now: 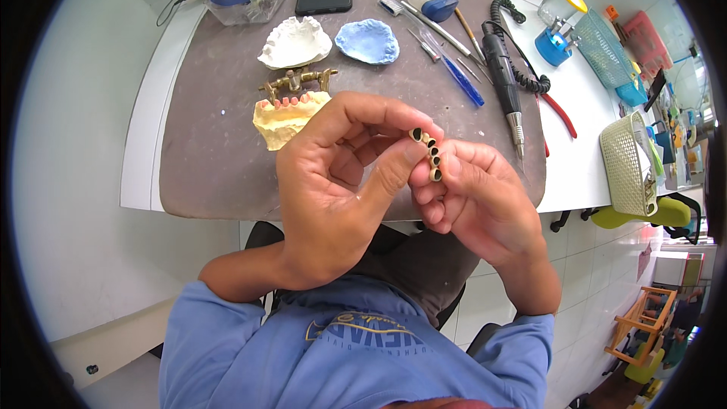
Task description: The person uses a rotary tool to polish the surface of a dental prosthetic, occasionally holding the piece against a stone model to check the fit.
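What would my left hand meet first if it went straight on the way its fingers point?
The row of dental crowns at its fingertips, then probably your right hand; exact depth is unclear.

Light is bright and fairly even, its source out of view. The white tabletop (572, 159) and white cast (295, 44) come out palest, close to washed out, while the mat (216, 129) reads dull and matte. Small glints sit on the handpiece (500, 68). Shading on the left hand (326, 182) and right hand (481, 204) is soft; the trousers (424, 265) fall darker, and the hollows of the crowns (435, 153) look black. The centre is reasonably sharp. Toward the rim, the wall (68, 151) bows, the stool (644, 322) tilts and softens, and black vignetting swallows the corners.
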The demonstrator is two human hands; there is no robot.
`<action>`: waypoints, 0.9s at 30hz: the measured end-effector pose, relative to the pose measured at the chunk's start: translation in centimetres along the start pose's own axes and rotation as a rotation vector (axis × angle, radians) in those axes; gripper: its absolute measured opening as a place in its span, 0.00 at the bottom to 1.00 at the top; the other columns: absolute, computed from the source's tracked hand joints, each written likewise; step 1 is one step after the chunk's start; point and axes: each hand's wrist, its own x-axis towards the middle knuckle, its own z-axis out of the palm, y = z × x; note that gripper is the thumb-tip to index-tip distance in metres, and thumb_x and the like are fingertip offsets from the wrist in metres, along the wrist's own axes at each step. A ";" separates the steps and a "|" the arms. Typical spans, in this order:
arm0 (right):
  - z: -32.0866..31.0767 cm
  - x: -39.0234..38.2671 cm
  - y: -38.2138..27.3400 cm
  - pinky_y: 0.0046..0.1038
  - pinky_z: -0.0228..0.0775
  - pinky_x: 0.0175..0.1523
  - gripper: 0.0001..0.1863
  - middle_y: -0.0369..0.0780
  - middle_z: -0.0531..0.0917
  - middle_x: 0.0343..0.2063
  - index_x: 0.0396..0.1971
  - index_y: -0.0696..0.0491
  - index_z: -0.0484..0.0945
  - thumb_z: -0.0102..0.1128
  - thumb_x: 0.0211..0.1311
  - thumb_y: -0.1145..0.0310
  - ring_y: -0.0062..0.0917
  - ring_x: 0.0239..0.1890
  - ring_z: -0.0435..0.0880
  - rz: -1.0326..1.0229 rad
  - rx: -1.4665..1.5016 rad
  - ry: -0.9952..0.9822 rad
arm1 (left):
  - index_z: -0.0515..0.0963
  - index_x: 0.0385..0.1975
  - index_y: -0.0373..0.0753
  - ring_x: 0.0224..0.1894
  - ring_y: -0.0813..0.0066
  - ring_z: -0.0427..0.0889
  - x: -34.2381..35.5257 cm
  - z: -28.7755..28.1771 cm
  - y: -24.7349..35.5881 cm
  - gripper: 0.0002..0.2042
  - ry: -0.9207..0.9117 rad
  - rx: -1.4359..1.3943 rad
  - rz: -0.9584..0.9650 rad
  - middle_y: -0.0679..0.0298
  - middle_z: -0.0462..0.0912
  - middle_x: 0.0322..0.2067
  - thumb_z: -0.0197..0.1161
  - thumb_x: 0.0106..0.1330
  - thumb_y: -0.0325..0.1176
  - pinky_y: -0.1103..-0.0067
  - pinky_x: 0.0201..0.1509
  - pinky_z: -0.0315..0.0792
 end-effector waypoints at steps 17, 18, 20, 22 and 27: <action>-6.0 -0.3 -6.1 0.29 0.62 0.24 0.26 0.38 0.72 0.08 0.12 0.55 0.70 0.63 0.50 0.47 0.27 0.13 0.71 -0.059 -1.867 0.816 | 0.69 0.38 0.33 0.42 0.76 0.79 1.9 -3.1 0.1 0.05 -0.458 -0.004 -0.674 0.62 0.76 0.35 0.54 0.65 0.24 0.81 0.44 0.73; -5.8 -0.2 -6.1 0.28 0.62 0.24 0.24 0.39 0.71 0.09 0.12 0.56 0.70 0.62 0.51 0.50 0.27 0.13 0.71 -0.058 -1.867 0.853 | 0.69 0.38 0.33 0.41 0.76 0.79 2.1 -3.1 0.1 0.05 -0.438 0.007 -0.658 0.62 0.75 0.35 0.54 0.65 0.25 0.81 0.44 0.73; -5.8 0.0 -5.9 0.28 0.61 0.24 0.23 0.39 0.71 0.09 0.13 0.57 0.70 0.62 0.52 0.52 0.26 0.14 0.70 -0.050 -1.868 0.885 | 0.69 0.38 0.33 0.41 0.76 0.79 2.3 -3.5 0.3 0.05 -0.415 0.016 -0.647 0.62 0.75 0.35 0.54 0.65 0.25 0.81 0.44 0.73; -5.7 0.1 -5.6 0.29 0.58 0.23 0.21 0.40 0.68 0.08 0.14 0.59 0.70 0.60 0.53 0.56 0.25 0.13 0.65 -0.123 -1.835 0.947 | 0.69 0.39 0.33 0.40 0.76 0.79 2.6 -4.4 0.4 0.05 -0.362 0.031 -0.644 0.62 0.75 0.35 0.54 0.65 0.25 0.81 0.44 0.73; -6.0 -0.6 -5.3 0.23 0.47 0.20 0.21 0.30 0.63 0.10 0.16 0.58 0.70 0.58 0.59 0.57 0.14 0.15 0.56 -0.296 -1.623 0.932 | 0.69 0.39 0.33 0.40 0.76 0.79 4.0 -6.1 0.9 0.06 -0.312 0.082 -0.654 0.61 0.74 0.37 0.54 0.65 0.26 0.82 0.43 0.75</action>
